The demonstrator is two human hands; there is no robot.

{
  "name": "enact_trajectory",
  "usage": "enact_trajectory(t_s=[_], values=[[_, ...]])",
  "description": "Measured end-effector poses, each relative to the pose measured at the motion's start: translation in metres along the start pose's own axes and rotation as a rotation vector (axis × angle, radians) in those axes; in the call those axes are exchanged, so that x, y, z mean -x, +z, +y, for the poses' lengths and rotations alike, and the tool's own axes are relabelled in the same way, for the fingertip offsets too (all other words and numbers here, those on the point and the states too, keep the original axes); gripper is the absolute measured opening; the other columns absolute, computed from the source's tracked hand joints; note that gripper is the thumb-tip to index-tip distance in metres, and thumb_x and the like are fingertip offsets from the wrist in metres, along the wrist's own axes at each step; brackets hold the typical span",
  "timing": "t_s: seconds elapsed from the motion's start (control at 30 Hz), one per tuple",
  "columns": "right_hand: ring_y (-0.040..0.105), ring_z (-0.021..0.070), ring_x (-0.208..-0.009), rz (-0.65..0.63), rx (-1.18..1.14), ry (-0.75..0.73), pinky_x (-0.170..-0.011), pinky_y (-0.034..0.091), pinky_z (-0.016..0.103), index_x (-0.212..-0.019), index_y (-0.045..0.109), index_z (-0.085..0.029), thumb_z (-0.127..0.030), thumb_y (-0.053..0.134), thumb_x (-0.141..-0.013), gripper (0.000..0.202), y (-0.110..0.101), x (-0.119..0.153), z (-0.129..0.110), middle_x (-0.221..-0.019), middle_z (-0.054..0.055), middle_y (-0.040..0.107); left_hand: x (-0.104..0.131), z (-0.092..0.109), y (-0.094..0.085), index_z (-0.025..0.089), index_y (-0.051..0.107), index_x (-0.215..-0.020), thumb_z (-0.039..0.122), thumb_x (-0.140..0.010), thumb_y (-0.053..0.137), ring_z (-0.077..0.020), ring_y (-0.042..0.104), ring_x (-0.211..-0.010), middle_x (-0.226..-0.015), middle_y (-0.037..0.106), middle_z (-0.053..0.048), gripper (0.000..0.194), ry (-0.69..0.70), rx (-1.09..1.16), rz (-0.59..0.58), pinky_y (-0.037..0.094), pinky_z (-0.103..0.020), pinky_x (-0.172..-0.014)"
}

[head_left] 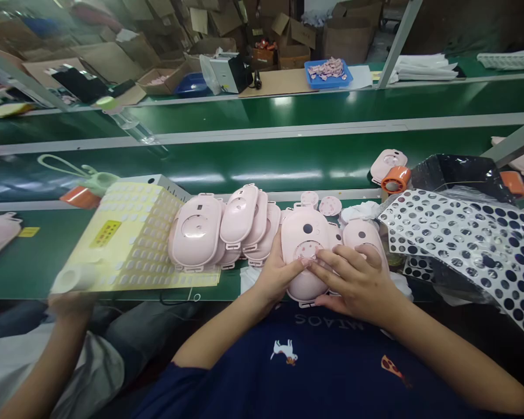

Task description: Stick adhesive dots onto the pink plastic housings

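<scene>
A pink plastic lid, oblong with a black dot near its top, stands tilted at the bench's front edge before me. A round patterned disc sits at its middle recess. My left hand is closed around the lid's left side, thumb on the disc. My right hand lies over the lid's right side, fingers stretched out and fingertips on the disc. Another pink lid with a dark dot is partly hidden behind my right hand. Two loose patterned discs lie just behind.
Stacked pink lids stand left, beside a yellow sticker sheet. Right are a sheet of black round stickers and an orange tape roll. A co-worker's hand is at far left. A blue tray stands at the back.
</scene>
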State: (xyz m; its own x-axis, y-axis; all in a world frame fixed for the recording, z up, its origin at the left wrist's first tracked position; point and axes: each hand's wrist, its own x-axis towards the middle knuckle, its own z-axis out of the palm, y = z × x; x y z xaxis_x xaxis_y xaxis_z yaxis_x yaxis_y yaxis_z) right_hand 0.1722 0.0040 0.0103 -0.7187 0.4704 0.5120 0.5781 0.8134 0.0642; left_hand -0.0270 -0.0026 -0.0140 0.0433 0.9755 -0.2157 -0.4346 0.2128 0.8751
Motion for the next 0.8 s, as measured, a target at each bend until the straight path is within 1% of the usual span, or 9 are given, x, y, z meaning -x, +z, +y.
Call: enact_trajectory(t_s=[0.1,0.2,0.33,0.4,0.47,0.6,0.7,0.77,0.8], values=[[0.056,0.0226,-0.121,0.003,-0.027,-0.038,-0.112,0.024,0.043,-0.13,0.068,-0.029,-0.05,0.06,-0.098,0.04,0.003,-0.001,0.006,-0.131,0.001,0.072,0.0,0.003,-0.003,0.022,0.044,-0.146,0.037,-0.067,0.09,-0.0339,0.062,-0.125,-0.136,0.065,-0.014,0.092,-0.025,-0.033,-0.04,0.052,-0.045,-0.104],[0.055,0.0217,-0.129,-0.023,-0.096,-0.12,-0.117,0.021,0.046,-0.129,0.068,-0.027,-0.042,0.058,-0.1,0.034,0.001,-0.001,0.013,-0.135,0.001,0.07,0.002,0.01,-0.008,0.02,0.047,-0.143,0.035,-0.067,0.089,-0.0341,0.065,-0.12,-0.129,0.069,-0.013,0.087,-0.064,-0.046,-0.037,0.054,-0.046,-0.101],[0.057,0.0189,-0.127,0.075,-0.167,-0.13,-0.118,0.024,0.044,-0.12,0.07,-0.024,-0.029,0.056,-0.102,0.024,-0.005,0.001,0.016,-0.126,-0.001,0.075,0.002,0.03,-0.012,0.022,0.044,-0.147,0.033,-0.07,0.086,-0.0363,0.065,-0.119,-0.13,0.068,-0.013,0.089,-0.058,-0.079,-0.049,0.055,-0.05,-0.1],[0.06,0.0193,-0.12,0.147,-0.195,-0.073,-0.112,0.033,0.042,-0.118,0.07,-0.022,-0.027,0.058,-0.101,0.022,-0.006,0.001,0.014,-0.117,0.002,0.077,0.001,0.039,-0.01,0.023,0.044,-0.149,0.033,-0.072,0.086,-0.0374,0.059,-0.128,-0.139,0.064,-0.013,0.088,-0.014,-0.152,-0.093,0.05,-0.051,-0.108],[0.063,0.0197,-0.107,0.196,-0.227,-0.005,-0.1,0.042,0.039,-0.115,0.069,-0.019,-0.024,0.059,-0.099,0.02,-0.005,0.001,0.011,-0.108,0.005,0.076,-0.001,0.042,-0.006,0.023,0.044,-0.15,0.034,-0.075,0.084,-0.0376,0.052,-0.137,-0.148,0.057,-0.012,0.085,0.02,-0.266,-0.141,0.041,-0.051,-0.116],[0.06,0.0182,-0.084,0.264,-0.249,0.038,-0.082,0.045,0.037,-0.102,0.068,-0.016,-0.011,0.053,-0.095,0.017,-0.001,0.002,0.007,-0.09,0.004,0.072,0.006,0.033,0.004,0.021,0.039,-0.154,0.036,-0.081,0.08,-0.0373,0.042,-0.145,-0.156,0.048,-0.013,0.086,0.006,-0.445,-0.235,0.03,-0.052,-0.124],[0.058,0.0172,-0.079,0.318,-0.265,0.02,-0.078,0.045,0.037,-0.097,0.064,-0.018,-0.011,0.053,-0.092,0.014,-0.001,0.008,0.01,-0.084,0.002,0.069,0.008,0.029,0.005,0.022,0.038,-0.154,0.04,-0.079,0.08,-0.0388,0.047,-0.141,-0.155,0.049,-0.014,0.088,-0.047,-0.437,-0.269,0.037,-0.052,-0.119],[0.057,0.0166,-0.076,0.373,-0.314,0.026,-0.077,0.047,0.037,-0.092,0.061,-0.02,-0.014,0.051,-0.092,0.011,-0.003,0.016,0.014,-0.081,0.001,0.065,-0.007,0.038,0.002,0.022,0.042,-0.15,0.042,-0.076,0.082,-0.0395,0.055,-0.132,-0.145,0.058,-0.014,0.087,-0.031,-0.426,-0.238,0.048,-0.053,-0.11],[0.056,0.0163,-0.074,0.398,-0.34,0.039,-0.077,0.048,0.037,-0.09,0.059,-0.021,-0.015,0.05,-0.092,0.011,-0.004,0.021,0.016,-0.079,0.001,0.063,-0.024,0.046,-0.001,0.023,0.044,-0.148,0.043,-0.073,0.083,-0.039,0.058,-0.128,-0.14,0.061,-0.014,0.087,0.027,-0.433,-0.188,0.051,-0.052,-0.105]])
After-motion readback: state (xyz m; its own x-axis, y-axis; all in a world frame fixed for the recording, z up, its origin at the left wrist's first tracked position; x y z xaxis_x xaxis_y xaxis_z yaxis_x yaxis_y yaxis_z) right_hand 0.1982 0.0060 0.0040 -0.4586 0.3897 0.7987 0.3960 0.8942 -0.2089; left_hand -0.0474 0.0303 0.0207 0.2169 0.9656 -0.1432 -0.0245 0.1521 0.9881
